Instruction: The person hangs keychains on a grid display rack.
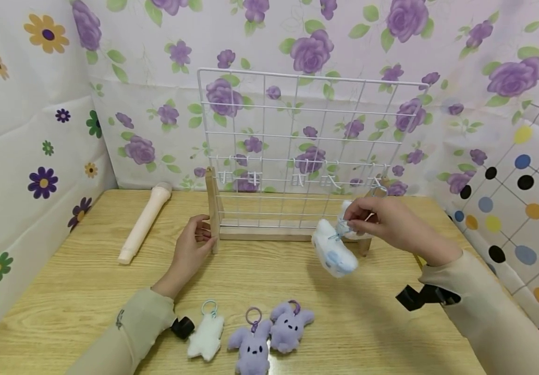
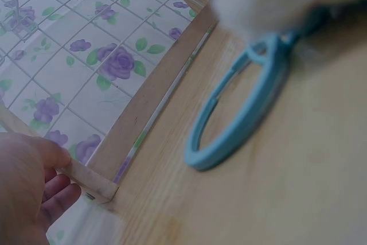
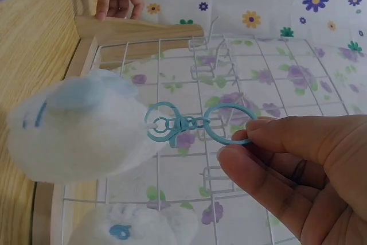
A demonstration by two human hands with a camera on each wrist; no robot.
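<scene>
My right hand (image 1: 391, 224) pinches the light-blue key ring (image 3: 207, 123) of a white plush keychain with blue patches (image 1: 332, 252) between thumb and forefinger. The plush dangles in front of a white wire grid rack (image 1: 269, 233) with a wooden base. Behind it, a second white plush (image 3: 137, 230) is at the rack's right end, partly hidden by my right hand in the head view. At the other end, my left hand (image 1: 191, 247) holds the rack's wooden side piece (image 1: 213, 208), thumb on one face and fingers beyond its edge.
Several white hooks (image 1: 299, 179) line the grid. Near the front lie a white plush keychain (image 1: 206, 337) and two purple plush keychains (image 1: 253, 349), (image 1: 290, 328). A pale, microphone-shaped stick (image 1: 145, 224) rests at left. Patterned cloth (image 1: 157, 130) encloses the wooden table (image 1: 86, 312).
</scene>
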